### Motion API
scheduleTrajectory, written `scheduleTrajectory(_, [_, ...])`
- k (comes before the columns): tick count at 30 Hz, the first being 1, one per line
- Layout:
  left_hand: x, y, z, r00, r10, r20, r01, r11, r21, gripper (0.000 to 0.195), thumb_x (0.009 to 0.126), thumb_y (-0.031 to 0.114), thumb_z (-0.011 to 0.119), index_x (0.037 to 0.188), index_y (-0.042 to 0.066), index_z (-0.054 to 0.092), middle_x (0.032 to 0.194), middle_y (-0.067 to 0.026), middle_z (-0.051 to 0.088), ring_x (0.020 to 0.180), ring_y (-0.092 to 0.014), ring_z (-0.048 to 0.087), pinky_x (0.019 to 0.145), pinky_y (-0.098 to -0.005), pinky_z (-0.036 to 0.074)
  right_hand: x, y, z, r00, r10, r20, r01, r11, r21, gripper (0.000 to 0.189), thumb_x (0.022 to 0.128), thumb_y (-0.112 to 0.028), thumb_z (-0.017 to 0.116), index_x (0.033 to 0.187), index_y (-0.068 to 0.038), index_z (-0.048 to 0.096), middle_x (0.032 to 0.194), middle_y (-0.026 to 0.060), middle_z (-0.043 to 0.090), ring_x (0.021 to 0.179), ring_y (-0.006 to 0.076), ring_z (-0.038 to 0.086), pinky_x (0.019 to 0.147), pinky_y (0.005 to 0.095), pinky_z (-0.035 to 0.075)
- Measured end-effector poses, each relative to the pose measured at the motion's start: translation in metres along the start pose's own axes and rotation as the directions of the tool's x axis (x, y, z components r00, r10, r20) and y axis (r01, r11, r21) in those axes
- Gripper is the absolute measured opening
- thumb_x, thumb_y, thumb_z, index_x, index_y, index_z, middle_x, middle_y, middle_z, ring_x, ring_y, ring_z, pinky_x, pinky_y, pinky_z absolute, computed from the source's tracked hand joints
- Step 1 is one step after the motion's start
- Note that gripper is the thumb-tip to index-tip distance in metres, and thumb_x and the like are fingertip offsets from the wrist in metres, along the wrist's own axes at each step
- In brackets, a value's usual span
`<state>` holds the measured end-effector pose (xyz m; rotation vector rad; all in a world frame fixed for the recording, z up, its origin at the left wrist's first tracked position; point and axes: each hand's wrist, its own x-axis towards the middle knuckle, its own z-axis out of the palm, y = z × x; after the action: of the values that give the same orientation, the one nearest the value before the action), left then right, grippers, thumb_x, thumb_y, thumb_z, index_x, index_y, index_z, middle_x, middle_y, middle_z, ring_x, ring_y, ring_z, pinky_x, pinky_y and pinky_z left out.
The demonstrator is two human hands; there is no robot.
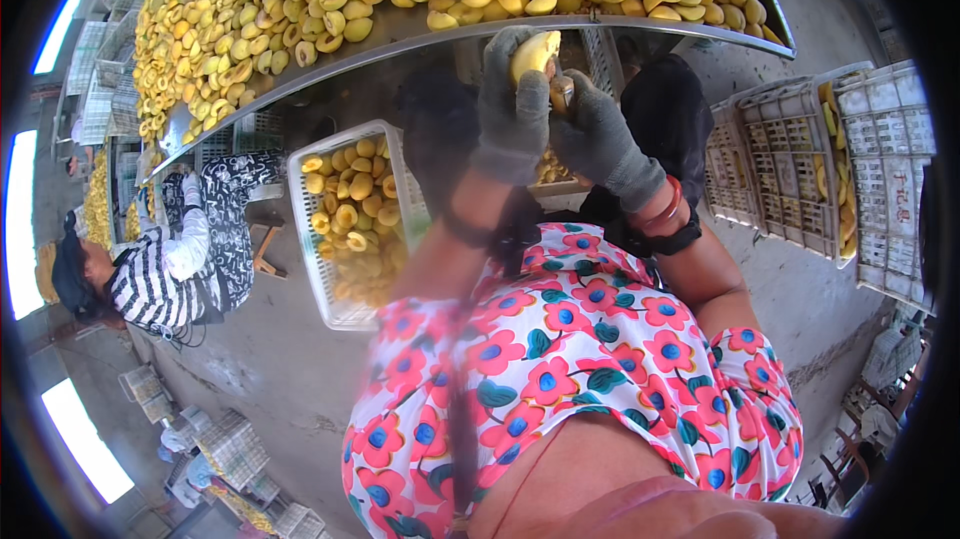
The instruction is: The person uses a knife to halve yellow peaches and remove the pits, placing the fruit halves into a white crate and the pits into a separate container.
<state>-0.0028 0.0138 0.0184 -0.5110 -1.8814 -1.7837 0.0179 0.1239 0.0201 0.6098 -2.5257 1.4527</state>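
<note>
My left hand (516, 107), in a grey knit glove, grips a yellow stone-fruit half (531, 57), probably peach, just below the near edge of a metal-rimmed table (360, 64). Its cut side is turned toward my right hand (604, 135), gloved the same way. Between the right thumb and fingers is a small tool with a shiny metal part (567, 94), mostly hidden, close against the fruit. Many yellow fruit halves (262, 10) are heaped on the table above both hands. Beneath them, between my knees, small yellow pieces (553, 168) show in a container.
A white plastic crate (306, 254) of fruit halves stands on the floor to my left. Beyond it another person (161, 261) sits at the table beside a wooden stool (268, 250). Stacked crates (889, 171) with fruit rise at my right.
</note>
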Motion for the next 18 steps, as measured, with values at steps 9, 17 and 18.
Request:
scheduleTrajectory(9, [-0.008,0.003,0.007,0.998,0.019,0.057,-0.019,1.0,-0.008,0.046,0.084,0.035,0.052,0.113,0.0,0.041,0.098,-0.0101,0.049,0.082,-0.017,0.051,0.074,-0.0292,0.044,-0.009,0.017,-0.001,0.985,0.164,0.06,-0.175,0.947,0.271,0.027,0.08,-0.006,0.055,0.106,-0.003,0.047,0.089,0.0018,0.055,0.08,0.0066,0.049,0.069,0.0235,0.043])
scheduleTrajectory(17, [-0.003,0.002,0.002,0.988,-0.079,0.129,0.075,0.997,0.034,0.035,0.087,0.031,0.046,0.103,0.0,0.049,0.096,-0.01,0.051,0.082,-0.017,0.052,0.071,-0.0282,0.045,-0.013,0.035,0.013,0.984,-0.176,0.03,0.172,0.98,0.101,0.024,0.077,-0.011,0.054,0.1,-0.004,0.049,0.072,0.0112,0.056,0.058,0.0257,0.058,0.05,0.035,0.047])
scheduleTrajectory(18, [-0.002,-0.001,0.0,0.985,-0.1,0.142,0.099,0.995,0.018,0.034,0.089,0.031,0.043,0.099,0.0,0.05,0.095,-0.0096,0.052,0.082,-0.017,0.052,0.07,-0.0287,0.046,-0.015,0.02,0.003,0.983,0.093,0.16,-0.149,0.91,0.386,0.02,0.079,-0.012,0.053,0.097,-0.005,0.049,0.069,0.0079,0.055,0.056,0.0193,0.056,0.049,0.032,0.046])
